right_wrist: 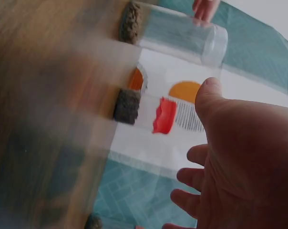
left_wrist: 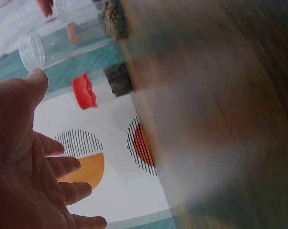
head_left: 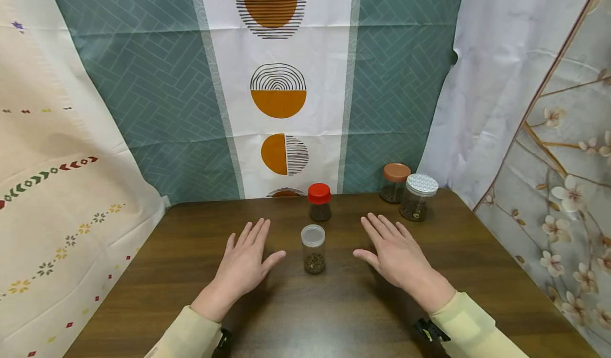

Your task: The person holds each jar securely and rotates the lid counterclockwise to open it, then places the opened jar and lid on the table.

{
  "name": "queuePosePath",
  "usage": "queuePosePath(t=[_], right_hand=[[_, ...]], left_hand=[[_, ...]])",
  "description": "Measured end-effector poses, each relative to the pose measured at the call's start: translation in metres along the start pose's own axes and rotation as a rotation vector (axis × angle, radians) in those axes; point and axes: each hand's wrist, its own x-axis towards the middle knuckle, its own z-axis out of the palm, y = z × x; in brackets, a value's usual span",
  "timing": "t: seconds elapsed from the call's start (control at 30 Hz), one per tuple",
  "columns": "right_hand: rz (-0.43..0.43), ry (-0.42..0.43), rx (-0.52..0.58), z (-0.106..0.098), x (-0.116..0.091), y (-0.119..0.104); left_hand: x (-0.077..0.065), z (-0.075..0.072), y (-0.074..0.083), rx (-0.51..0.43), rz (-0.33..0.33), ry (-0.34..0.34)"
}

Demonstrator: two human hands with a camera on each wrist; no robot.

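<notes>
Between the two hands in the head view stands a clear jar (head_left: 313, 252) with a pale translucent lid and brown grains at its bottom. My left hand (head_left: 246, 262) is to its left, fingers straight and thumb out, touching no jar. On the other side my right hand (head_left: 393, 252) spreads its fingers the same way and holds nothing. Behind the clear jar is a smaller red-lidded jar (head_left: 319, 203) with dark contents. Both wrist views show the clear jar (left_wrist: 72, 40) and the red-lidded jar (right_wrist: 144, 112) apart from the palms.
At the table's back right stand a brown-lidded jar (head_left: 395, 184) and a jar with a patterned white lid (head_left: 417, 199). The brown wooden table (head_left: 305, 315) meets a hanging green and white cloth (head_left: 396, 82) behind. Patterned curtains flank both sides.
</notes>
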Motion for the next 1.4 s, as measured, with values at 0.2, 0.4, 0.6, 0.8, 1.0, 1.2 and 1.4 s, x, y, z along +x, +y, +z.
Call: queuePosePath(t=[0.2, 0.4, 0.6, 0.8, 1.0, 1.2, 1.4], right_hand=[[-0.051, -0.018, -0.032, 0.001, 0.006, -0.007], [-0.088, 0.004, -0.026, 0.0, 0.01, -0.014], [-0.13, 0.047, -0.034, 0.001, 0.014, -0.022], [-0.169, 0.079, -0.043, 0.001, 0.021, -0.028], [-0.208, 0.081, -0.051, 0.001, 0.026, -0.031], [-0.225, 0.082, -0.029, 0.001, 0.036, -0.036], [-0.187, 0.077, 0.043, 0.0, 0.048, -0.045]], left_hand=[[0.002, 0.002, 0.007, -0.057, 0.027, -0.033], [0.006, 0.007, 0.011, -0.211, 0.054, -0.07], [0.014, 0.016, 0.014, -0.347, 0.065, -0.087], [0.022, 0.027, 0.019, -0.426, 0.064, -0.087], [0.026, 0.033, 0.027, -0.494, 0.051, -0.12], [0.029, 0.037, 0.032, -0.557, 0.027, -0.126], [0.031, 0.042, 0.034, -0.642, -0.006, -0.152]])
